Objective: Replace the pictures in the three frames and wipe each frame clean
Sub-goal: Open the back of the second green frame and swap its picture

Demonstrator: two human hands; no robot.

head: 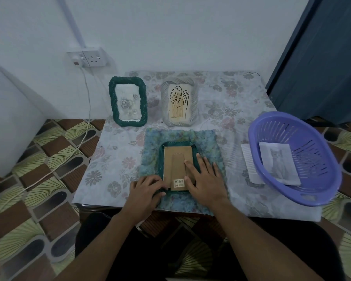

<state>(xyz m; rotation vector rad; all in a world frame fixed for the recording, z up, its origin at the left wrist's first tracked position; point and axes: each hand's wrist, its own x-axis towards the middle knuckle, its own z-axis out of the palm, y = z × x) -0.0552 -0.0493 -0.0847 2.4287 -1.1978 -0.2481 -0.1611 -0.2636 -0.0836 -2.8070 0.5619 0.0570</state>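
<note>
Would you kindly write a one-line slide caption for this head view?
Left hand grips a face-down green frame on a cloth while the right hand presses its cardboard back.

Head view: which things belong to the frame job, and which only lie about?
Job: face-down frame, empty frame, leaf frame, cloth, cat picture, basket, left hand, right hand.
Lying about: socket, cable, door.

I saw a pale floral tablecloth (109,159), a mottled blue-green fuzzy cloth (150,151), a dark green rope-edged frame (130,123), a grey twisted frame (178,123) and a lilac slotted plastic basket (320,179).
</note>
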